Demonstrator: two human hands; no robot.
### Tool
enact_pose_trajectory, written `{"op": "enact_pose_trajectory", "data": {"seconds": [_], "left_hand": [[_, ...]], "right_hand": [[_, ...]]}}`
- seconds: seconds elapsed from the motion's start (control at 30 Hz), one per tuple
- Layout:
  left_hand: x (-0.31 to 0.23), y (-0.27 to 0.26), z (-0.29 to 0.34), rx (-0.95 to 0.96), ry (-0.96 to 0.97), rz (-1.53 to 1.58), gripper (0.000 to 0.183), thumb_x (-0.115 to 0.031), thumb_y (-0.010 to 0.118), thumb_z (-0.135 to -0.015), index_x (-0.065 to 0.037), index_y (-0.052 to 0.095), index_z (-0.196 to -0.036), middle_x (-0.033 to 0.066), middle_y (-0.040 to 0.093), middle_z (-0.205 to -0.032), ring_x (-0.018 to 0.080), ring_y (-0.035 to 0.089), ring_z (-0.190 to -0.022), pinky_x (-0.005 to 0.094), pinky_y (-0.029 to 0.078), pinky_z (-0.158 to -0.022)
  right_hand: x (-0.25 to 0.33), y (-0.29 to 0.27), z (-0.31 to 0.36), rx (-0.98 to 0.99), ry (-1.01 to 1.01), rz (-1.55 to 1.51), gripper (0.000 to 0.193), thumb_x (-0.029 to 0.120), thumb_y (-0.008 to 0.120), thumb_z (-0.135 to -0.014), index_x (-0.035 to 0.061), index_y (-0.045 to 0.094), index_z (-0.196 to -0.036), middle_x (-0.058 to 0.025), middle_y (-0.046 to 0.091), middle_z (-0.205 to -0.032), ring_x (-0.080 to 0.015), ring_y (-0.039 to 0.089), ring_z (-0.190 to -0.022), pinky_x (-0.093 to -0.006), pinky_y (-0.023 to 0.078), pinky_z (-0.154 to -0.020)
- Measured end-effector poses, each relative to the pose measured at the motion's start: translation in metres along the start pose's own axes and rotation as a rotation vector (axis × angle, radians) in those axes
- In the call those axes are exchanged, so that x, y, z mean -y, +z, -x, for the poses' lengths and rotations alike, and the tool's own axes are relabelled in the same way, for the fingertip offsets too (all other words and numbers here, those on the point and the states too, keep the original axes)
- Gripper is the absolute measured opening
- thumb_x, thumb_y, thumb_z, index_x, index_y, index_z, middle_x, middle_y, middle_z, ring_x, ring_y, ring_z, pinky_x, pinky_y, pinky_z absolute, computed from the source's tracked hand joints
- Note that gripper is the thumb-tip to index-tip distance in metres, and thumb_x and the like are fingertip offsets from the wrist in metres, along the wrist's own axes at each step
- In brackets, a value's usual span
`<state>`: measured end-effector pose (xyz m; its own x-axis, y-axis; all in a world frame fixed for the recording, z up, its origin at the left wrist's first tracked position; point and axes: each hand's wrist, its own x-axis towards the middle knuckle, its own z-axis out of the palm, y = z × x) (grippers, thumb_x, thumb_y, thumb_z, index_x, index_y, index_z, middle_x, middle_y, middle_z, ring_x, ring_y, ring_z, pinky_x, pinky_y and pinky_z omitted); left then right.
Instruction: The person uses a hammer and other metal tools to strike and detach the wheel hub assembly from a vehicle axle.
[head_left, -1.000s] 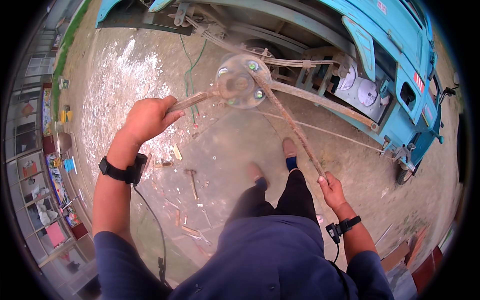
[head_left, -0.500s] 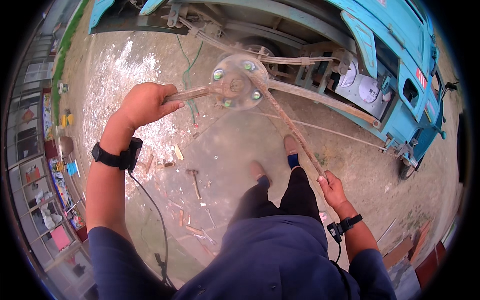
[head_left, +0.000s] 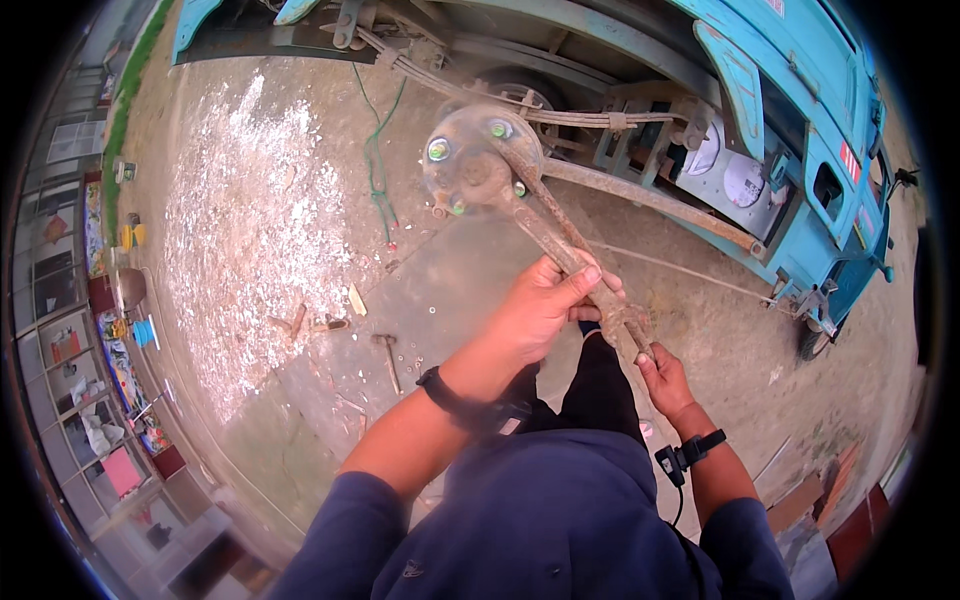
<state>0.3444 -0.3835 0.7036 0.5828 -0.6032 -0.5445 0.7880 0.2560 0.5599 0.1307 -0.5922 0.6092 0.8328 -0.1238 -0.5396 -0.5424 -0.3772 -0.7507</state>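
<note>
On the ground (head_left: 240, 200) at left lies a hammer (head_left: 390, 366). Rightward, the hub (head_left: 452, 168) carries the wrench (head_left: 541, 233) near its centre and the bar (head_left: 553, 207) across its right side. The left hand (head_left: 540, 312) has its grip closed round the wrench; whether it also takes in the bar, I cannot tell. The right hand (head_left: 667, 386) is clamped on the bar's lower end, near the blue vehicle (head_left: 800, 220). Both shafts run close together, so a slipping wrench head could pinch the left fingers; a shifting bar could jolt the right wrist.
</note>
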Motion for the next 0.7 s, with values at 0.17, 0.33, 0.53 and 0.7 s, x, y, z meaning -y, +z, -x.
{"op": "enact_pose_trajectory", "data": {"seconds": [0.17, 0.33, 0.53, 0.7], "left_hand": [[0.007, -0.022, 0.029, -0.028, -0.120, -0.318, 0.016, -0.017, 0.060, -0.100, -0.003, 0.057, -0.108, 0.0088, 0.069, -0.102, 0.0191, 0.066, -0.098, 0.0331, 0.055, -0.081], [-0.013, -0.070, 0.068, -0.255, -0.037, -0.522, 0.017, -0.019, 0.061, -0.100, -0.004, 0.058, -0.105, 0.0048, 0.066, -0.092, 0.0135, 0.063, -0.090, 0.0292, 0.053, -0.077], [-0.126, -0.106, 0.089, -0.542, 0.222, -1.474, 0.033, -0.033, 0.059, -0.101, -0.002, 0.061, -0.091, 0.0050, 0.055, -0.067, 0.0141, 0.054, -0.064, 0.0317, 0.045, -0.059], [-0.192, -0.091, 0.068, -0.460, 0.334, -2.114, 0.038, -0.043, 0.063, -0.095, -0.006, 0.065, -0.089, 0.0160, 0.062, -0.072, 0.0367, 0.061, -0.067, 0.0429, 0.047, -0.061]], "right_hand": [[0.004, 0.000, -0.002, 0.003, 0.004, -0.026, 0.040, 0.039, 0.056, -0.100, 0.0023, 0.050, -0.085, -0.0164, 0.049, -0.067, -0.0264, 0.045, -0.062, -0.0383, 0.045, -0.063], [0.007, -0.002, -0.003, 0.014, 0.025, -0.017, 0.039, 0.038, 0.057, -0.100, 0.0030, 0.051, -0.086, -0.0162, 0.050, -0.067, -0.0271, 0.045, -0.062, -0.0382, 0.045, -0.063], [0.007, -0.006, -0.005, 0.021, 0.020, -0.013, 0.037, 0.037, 0.057, -0.100, 0.0029, 0.053, -0.088, -0.0169, 0.052, -0.069, -0.0291, 0.049, -0.064, -0.0385, 0.046, -0.064], [0.003, -0.005, -0.006, 0.013, -0.008, -0.017, 0.036, 0.037, 0.057, -0.100, 0.0025, 0.053, -0.090, -0.0178, 0.053, -0.071, -0.0307, 0.051, -0.065, -0.0384, 0.047, -0.064]]}}
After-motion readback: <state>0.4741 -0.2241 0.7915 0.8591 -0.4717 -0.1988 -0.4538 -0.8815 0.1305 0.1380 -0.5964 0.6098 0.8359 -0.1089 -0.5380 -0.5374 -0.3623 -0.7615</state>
